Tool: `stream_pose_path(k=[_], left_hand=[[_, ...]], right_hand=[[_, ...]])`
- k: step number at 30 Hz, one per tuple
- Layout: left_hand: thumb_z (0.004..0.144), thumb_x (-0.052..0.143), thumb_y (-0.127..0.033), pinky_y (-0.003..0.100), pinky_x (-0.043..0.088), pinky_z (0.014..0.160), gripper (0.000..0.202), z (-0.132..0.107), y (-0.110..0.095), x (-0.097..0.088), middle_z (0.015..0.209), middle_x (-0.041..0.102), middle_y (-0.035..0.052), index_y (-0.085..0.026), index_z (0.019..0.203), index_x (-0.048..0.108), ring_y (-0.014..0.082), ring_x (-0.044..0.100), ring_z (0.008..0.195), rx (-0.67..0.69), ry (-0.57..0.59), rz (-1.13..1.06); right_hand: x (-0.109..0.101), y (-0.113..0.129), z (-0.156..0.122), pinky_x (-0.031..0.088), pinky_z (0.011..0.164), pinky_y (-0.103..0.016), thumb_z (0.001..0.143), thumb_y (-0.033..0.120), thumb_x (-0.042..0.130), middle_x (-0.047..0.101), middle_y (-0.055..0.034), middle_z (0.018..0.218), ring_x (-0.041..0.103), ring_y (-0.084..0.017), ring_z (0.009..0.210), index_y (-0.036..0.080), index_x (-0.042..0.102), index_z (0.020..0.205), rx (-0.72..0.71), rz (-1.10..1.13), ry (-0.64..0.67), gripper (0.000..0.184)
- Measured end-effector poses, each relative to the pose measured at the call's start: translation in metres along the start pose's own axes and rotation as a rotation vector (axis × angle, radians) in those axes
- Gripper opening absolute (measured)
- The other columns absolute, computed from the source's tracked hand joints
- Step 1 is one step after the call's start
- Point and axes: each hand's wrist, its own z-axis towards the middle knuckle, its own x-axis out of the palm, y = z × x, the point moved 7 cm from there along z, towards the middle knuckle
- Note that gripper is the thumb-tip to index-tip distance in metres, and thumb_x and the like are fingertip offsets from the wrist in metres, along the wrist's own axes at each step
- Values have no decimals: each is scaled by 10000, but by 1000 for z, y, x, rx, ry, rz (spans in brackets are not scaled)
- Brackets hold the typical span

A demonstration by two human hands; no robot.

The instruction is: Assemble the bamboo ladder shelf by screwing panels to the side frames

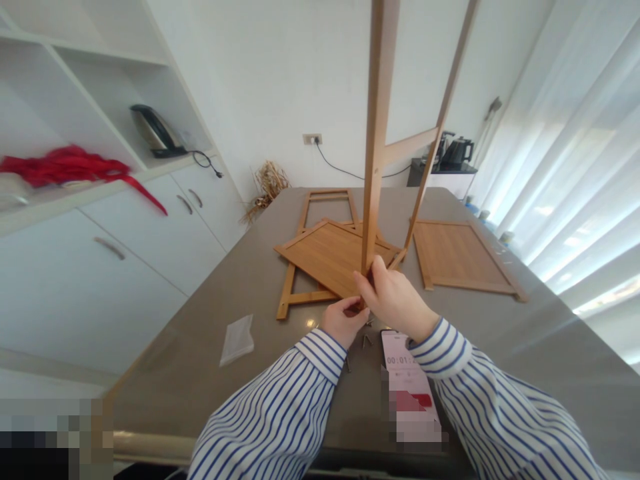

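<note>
My right hand [400, 298] is closed around the lower end of an upright wooden frame [376, 153]. The frame has two long posts joined by crossbars, and its top runs out of view. Just left of it, my left hand [344, 323] has its fingers pinched together at the foot of the near post; what they hold is hidden. Directly behind my hands, a square wooden panel [325, 257] lies askew over a second wooden frame [286, 293] on the table. A few small metal screws [367, 341] lie just below my hands.
A phone [407, 373] showing a timer lies by my right wrist on the grey table [180, 393]. A clear plastic bag [237, 340] is at left. Another wooden panel [465, 257] lies at right. White cabinets [135, 267] line the left side; curtains [590, 147] hang at right.
</note>
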Motion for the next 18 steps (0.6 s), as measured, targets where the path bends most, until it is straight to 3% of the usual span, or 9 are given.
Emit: stream_pose_path(k=[7, 18], left_hand=[[650, 682, -260, 242, 499, 600, 258, -4, -5, 1, 750, 700, 37, -131, 873, 694, 145, 621, 646, -2, 16, -15], [728, 588, -285, 212, 389, 550, 126, -13, -27, -2, 627, 647, -22, -193, 738, 674, 111, 566, 569, 90, -58, 425]], right_hand=[[-1, -1, -1, 295, 502, -233, 913, 421, 307, 618, -29, 649, 609, -191, 593, 199, 362, 880, -8, 22, -4, 231], [-3, -1, -3, 267, 480, -232, 918, 424, 295, 617, -26, 658, 608, -188, 588, 198, 364, 882, -14, 38, 6, 239]])
